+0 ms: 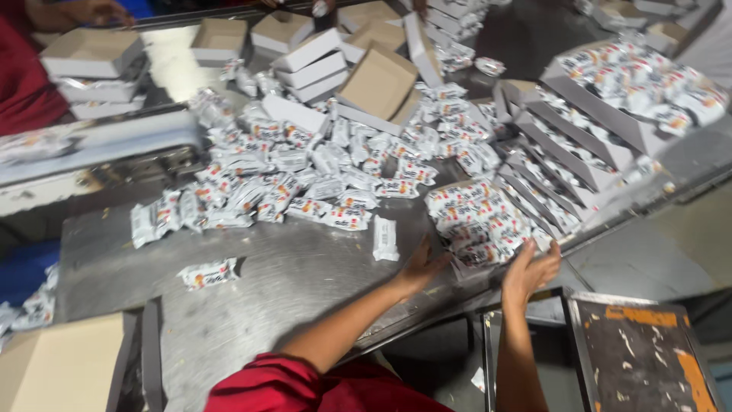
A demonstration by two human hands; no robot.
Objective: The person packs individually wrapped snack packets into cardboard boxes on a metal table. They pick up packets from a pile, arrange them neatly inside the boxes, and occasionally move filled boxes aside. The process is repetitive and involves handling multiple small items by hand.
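Packet box (476,221) between both hands (473,271)

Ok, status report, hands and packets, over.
Left hand and right hand open, flanking a filled box of packets. One stray packet beside left hand. Nothing blocking.

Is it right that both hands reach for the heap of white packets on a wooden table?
Not quite: the table is bare metal, not wood, as the head view shows. The left hand and right hand do reach for the heap of white packets.
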